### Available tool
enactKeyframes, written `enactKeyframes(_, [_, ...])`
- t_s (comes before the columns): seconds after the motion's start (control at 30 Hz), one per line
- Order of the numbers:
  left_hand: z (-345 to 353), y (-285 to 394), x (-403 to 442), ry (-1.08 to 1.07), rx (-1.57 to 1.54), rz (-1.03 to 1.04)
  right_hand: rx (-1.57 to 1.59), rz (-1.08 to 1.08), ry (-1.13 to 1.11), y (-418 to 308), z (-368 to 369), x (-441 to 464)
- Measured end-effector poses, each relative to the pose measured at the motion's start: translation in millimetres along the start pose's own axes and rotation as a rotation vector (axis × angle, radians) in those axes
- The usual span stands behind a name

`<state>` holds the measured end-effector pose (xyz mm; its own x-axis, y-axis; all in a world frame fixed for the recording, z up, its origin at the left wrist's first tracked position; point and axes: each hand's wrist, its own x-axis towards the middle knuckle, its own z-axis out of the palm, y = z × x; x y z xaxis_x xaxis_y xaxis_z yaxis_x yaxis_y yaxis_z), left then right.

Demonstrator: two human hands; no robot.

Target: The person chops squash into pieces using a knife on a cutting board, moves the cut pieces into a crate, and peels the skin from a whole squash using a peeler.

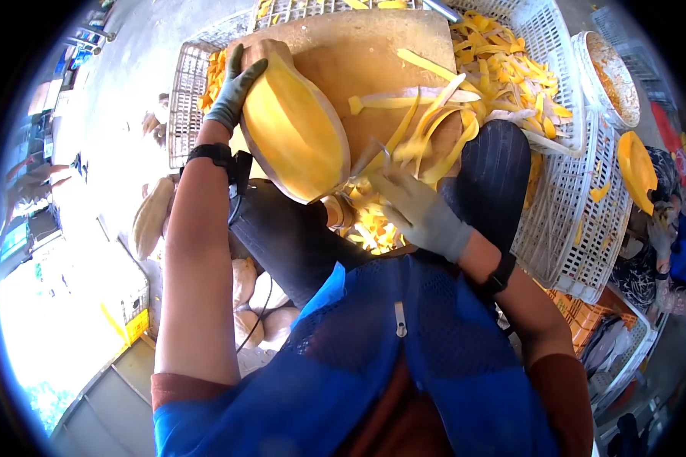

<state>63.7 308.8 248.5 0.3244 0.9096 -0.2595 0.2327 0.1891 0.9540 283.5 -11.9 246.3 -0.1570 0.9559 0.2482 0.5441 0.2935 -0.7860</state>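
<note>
A large, mostly peeled squash (293, 126) leans on a wooden board (358, 46), orange-yellow flesh showing and some pale skin left along its edges and neck. My gloved left hand (238, 90) grips it near the neck end at the top left. My gloved right hand (419, 209), slightly blurred, is closed beside the squash's lower end. It holds a thin metal tool that looks like a peeler (381, 156). Long strips of peel (427, 129) hang and lie on the board just above that hand.
White plastic crates (564, 68) full of peelings stand around the board. A white bucket (625, 107) is at the upper right. Unpeeled squashes (154, 217) lie at my left. On the right, another person's gloved hand (661, 232) is near an orange squash piece (636, 171).
</note>
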Motion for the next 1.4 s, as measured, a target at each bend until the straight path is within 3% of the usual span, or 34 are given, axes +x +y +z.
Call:
enactKeyframes(0.07, [-9, -5, -5, -0.016, -0.079, -0.039, -0.143, -0.105, -0.026, -12, 2, 25])
enactKeyframes(0.17, [-22, -18, -9, -0.014, -0.187, -0.077, -0.3, -0.165, -0.189, 22, 35, -9])
enactKeyframes(0.27, [-30, -23, -11, -0.016, -0.221, -0.061, -0.138, 0.092, -0.304, 36, 29, -53])
enactKeyframes(0.3, [-35, -29, -6, -0.012, -0.165, -0.011, -0.052, 0.189, -0.345, 17, 13, -35])
enactKeyframes(0.33, [-40, -34, 0, -0.011, -0.106, 0.036, 0.021, 0.195, -0.248, 6, 8, -19])
enactKeyframes(0.4, [-27, 9, -6, 0.056, 0.16, -0.175, 0.15, 0.171, -0.041, 0, 1, 25])
enactKeyframes(0.43, [-24, 16, 1, -0.007, 0.175, -0.169, 0.062, 0.025, 0.091, -1, -2, 49])
enactKeyframes(0.47, [-22, 22, 11, -0.071, 0.191, -0.167, 0.049, 0.041, 0.086, 4, -1, 70])
enactKeyframes(0.5, [-25, -8, 39, 0.043, 0.338, -0.066, 0.039, 0.059, 0.082, 12, 0, 92])
enactKeyframes(0.53, [-29, -21, 48, 0.02, 0.64, 0.052, 0.026, 0.079, 0.087, 20, -1, 115])
enactKeyframes(0.6, [-23, -25, 40, 0.134, 0.796, 0.155, 0.121, 0.421, -0.044, 26, -6, 165])
enactKeyframes(0.63, [-6, -1, 21, 0.193, 0.696, 0.071, 0.11, 0.418, -0.045, 35, -4, 187])
enactKeyframes(0.77, [-11, -11, 31, 0.186, 0.71, 0.125, 0.127, 0.242, -0.007, 77, 32, 252])
enactKeyframes(0.9, [-24, -28, 40, 0.154, 0.706, 0.168, 0.089, 0.264, -0.243, 35, 12, 209])
enactKeyframes(1.07, [-11, -15, 34, 0.164, 0.704, 0.188, -0.042, -0.001, -0.103, -5, 0, 36])
enactKeyframes(1.13, [-15, -20, 34, 0.176, 0.729, 0.223, 0.011, 0.147, -0.393, -12, -5, 1])
enactKeyframes(1.17, [-16, -23, 34, 0.162, 0.724, 0.227, 0.077, 0.162, -0.298, -8, -2, 1])
enactKeyframes(1.23, [-17, -26, 40, 0.161, 0.683, 0.215, 0.203, 0.175, -0.114, 9, -4, 26])
enactKeyframes(1.27, [-17, -27, 40, 0.155, 0.673, 0.218, 0.184, 0.263, -0.134, 8, -19, 62])
enactKeyframes(1.33, [-17, -26, 39, 0.155, 0.656, 0.232, 0.139, 0.214, 0.005, 30, -13, 127])
enactKeyframes(1.4, [-15, -25, 36, 0.177, 0.67, 0.244, 0.156, 0.373, -0.094, 36, -10, 191])
